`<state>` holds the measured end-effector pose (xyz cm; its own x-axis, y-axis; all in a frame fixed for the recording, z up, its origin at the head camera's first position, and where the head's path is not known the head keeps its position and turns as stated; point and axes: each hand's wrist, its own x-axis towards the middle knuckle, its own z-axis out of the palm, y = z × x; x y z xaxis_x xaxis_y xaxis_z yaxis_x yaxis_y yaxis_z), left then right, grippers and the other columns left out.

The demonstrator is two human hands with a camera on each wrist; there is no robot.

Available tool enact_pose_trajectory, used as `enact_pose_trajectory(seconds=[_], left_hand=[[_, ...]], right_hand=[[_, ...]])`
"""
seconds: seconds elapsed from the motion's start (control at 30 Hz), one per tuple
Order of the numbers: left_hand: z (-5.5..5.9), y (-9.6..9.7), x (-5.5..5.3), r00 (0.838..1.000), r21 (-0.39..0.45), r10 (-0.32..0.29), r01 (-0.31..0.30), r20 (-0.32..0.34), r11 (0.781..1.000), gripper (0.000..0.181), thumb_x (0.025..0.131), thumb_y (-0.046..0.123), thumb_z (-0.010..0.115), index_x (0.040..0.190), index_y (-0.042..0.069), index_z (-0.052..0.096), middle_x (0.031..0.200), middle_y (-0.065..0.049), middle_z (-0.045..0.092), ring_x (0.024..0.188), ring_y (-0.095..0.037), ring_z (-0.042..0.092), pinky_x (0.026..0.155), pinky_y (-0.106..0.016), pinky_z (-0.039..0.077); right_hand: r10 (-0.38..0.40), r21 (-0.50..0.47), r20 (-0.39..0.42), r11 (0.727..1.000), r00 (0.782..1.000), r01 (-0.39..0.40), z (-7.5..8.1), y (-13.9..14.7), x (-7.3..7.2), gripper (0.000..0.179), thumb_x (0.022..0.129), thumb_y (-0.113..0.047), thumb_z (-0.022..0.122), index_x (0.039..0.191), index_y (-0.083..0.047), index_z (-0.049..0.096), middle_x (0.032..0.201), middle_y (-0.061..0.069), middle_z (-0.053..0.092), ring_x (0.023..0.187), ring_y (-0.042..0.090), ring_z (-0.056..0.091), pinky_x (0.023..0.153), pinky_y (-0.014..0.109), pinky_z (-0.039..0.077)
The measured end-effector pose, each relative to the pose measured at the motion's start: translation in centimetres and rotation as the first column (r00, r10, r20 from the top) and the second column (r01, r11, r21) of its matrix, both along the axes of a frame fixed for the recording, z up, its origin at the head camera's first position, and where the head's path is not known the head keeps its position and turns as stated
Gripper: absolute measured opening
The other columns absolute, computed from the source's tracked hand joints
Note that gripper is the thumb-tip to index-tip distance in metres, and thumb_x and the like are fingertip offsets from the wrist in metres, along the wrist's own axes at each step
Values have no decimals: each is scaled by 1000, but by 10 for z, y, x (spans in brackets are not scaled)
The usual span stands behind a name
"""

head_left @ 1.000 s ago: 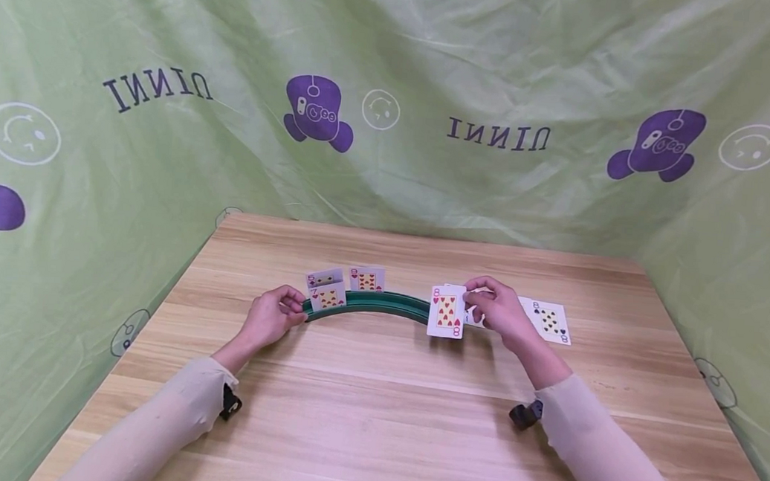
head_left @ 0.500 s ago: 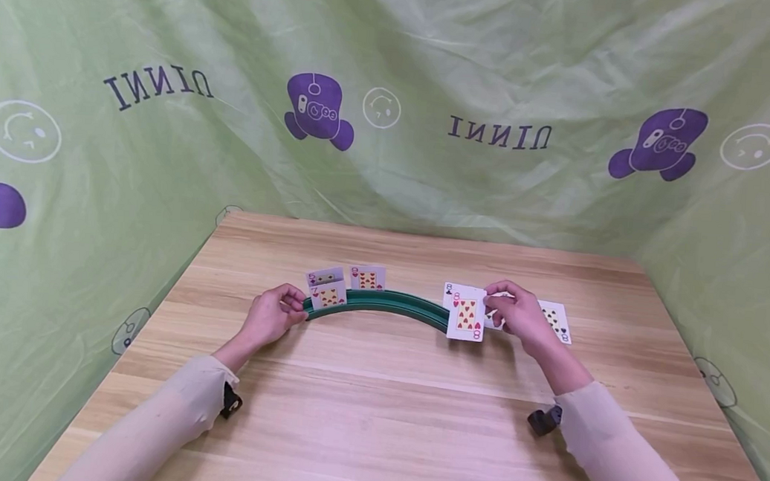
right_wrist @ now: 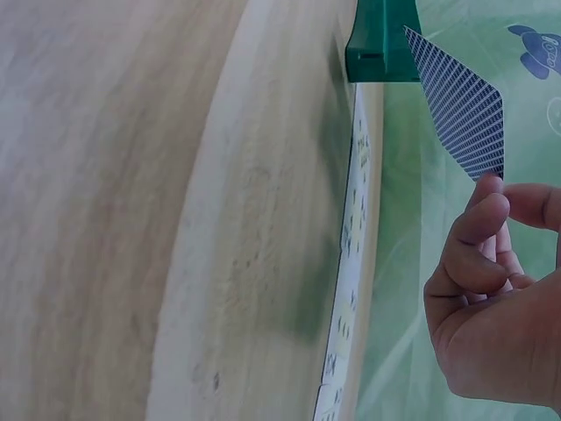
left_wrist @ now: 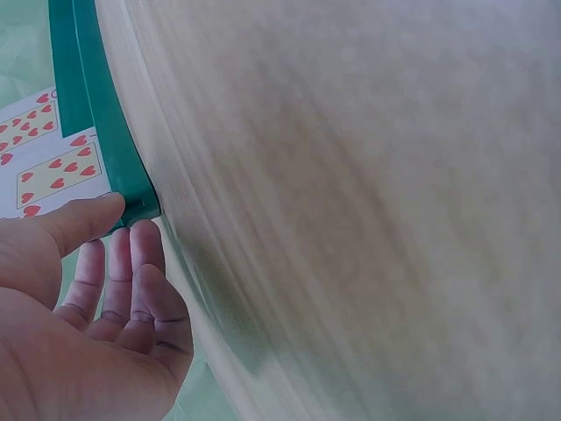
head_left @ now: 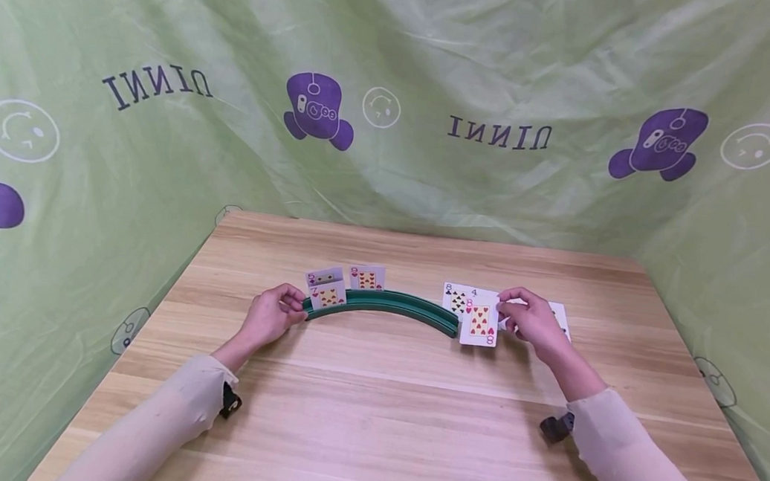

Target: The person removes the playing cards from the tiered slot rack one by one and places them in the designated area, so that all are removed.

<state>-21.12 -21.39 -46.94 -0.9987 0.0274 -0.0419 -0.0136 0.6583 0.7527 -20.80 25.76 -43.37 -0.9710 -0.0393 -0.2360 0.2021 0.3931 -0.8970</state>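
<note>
My left hand [head_left: 275,315] pinches the left end of a green curved card holder [head_left: 387,299], thumb on top and fingertips below in the left wrist view. A seven of hearts [head_left: 329,295] stands in the holder near that end, with a five [head_left: 324,275] behind it. Another hearts card [head_left: 367,277] stands a little further right in the back. My right hand [head_left: 532,324] holds an eight of hearts [head_left: 480,323] by its edge, just past the holder's right end. Its patterned back [right_wrist: 463,110] shows in the right wrist view, pinched between thumb and fingers.
Behind the held card, a black eight [head_left: 456,296] and a four lie face up in a row on the wooden table [head_left: 372,418]. Another black card [head_left: 559,317] is partly hidden by my right hand. A green printed curtain [head_left: 390,174] surrounds the table.
My right hand has moved right with the eight of hearts, uncovering the holder's right end and the black eight on the table. The left hand has stayed in place.
</note>
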Motion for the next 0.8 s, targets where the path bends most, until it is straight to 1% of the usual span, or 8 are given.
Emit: enact_pose_trajectory(seconds=[0.13,0.33,0.53,0.8], left_hand=[[1,0,1,1000,-4,0,0,1,1000,25,85,3,75,107,5,64,99,-13,68,85,-21,66,77,-31,56],[1,0,1,1000,-4,-1,1,2,1000,24,86,3,74,107,4,64,99,-13,67,85,-21,65,77,-31,55],[0,0,1,1000,-6,0,0,4,1000,24,86,3,75,107,4,63,99,-13,67,86,-20,65,76,-29,54],[1,1,1,1000,-10,4,-4,8,1000,25,86,4,75,108,5,63,100,-13,67,86,-21,64,74,-24,53]], right_hand=[[10,21,-1,1000,1000,-10,-2,1,2,33,99,-16,55,127,1,51,80,-5,65,63,8,55,53,25,42],[39,47,-1,998,999,-39,-10,1,2,31,98,-15,56,125,2,53,85,3,64,67,12,57,58,27,46],[58,64,25,996,998,-59,-18,-1,0,30,97,-15,57,122,1,54,85,5,63,67,15,56,58,28,49],[96,107,56,989,994,-101,-21,-5,0,27,96,-15,57,119,-1,55,85,7,64,67,18,56,56,28,49]])
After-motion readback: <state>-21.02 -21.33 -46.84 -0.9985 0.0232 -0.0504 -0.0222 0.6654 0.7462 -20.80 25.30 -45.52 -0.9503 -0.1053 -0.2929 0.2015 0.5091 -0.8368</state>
